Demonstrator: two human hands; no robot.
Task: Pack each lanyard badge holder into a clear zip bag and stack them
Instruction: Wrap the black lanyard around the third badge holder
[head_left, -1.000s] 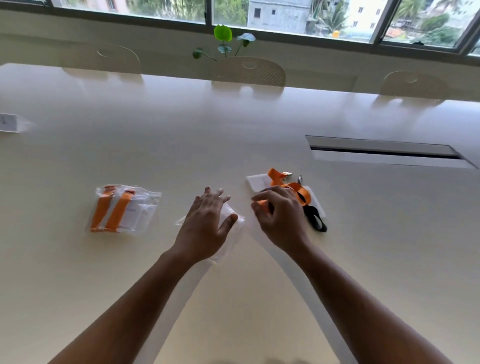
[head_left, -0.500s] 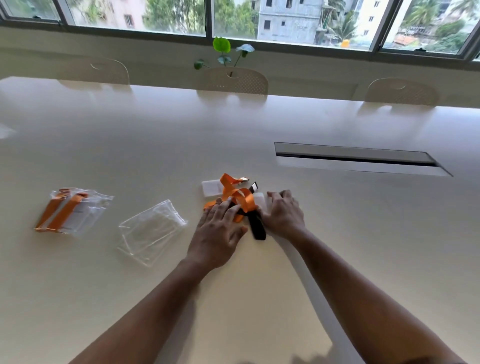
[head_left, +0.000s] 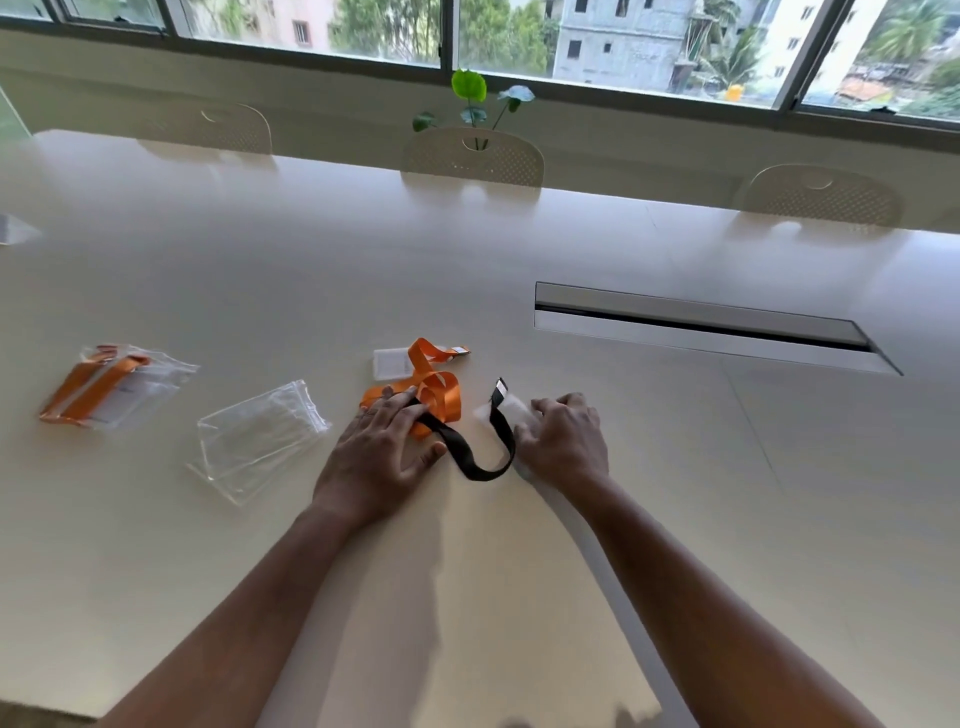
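Observation:
An orange lanyard (head_left: 436, 389) lies bunched at the table's middle, clipped to a clear badge holder (head_left: 392, 362). A black lanyard (head_left: 480, 457) curves beside it, its clip end on another clear badge holder (head_left: 506, 410). My left hand (head_left: 382, 449) lies flat with straight fingers on the orange and black straps. My right hand (head_left: 563, 441) rests with curled fingers on the black lanyard's badge holder. A loose pile of empty clear zip bags (head_left: 260, 439) sits to the left. Further left lies a packed bag with orange lanyards (head_left: 111, 384).
A long cable slot (head_left: 701, 325) is set into the white table (head_left: 779, 519) at the right. Chairs (head_left: 472, 156) stand along the far edge under the window, with a small green plant (head_left: 470, 96) behind them. A small clear stand (head_left: 13, 228) is at the far left.
My left hand left the empty bags and came to the lanyards. My right hand slid right, drawing the black lanyard and its holder away from the orange one.

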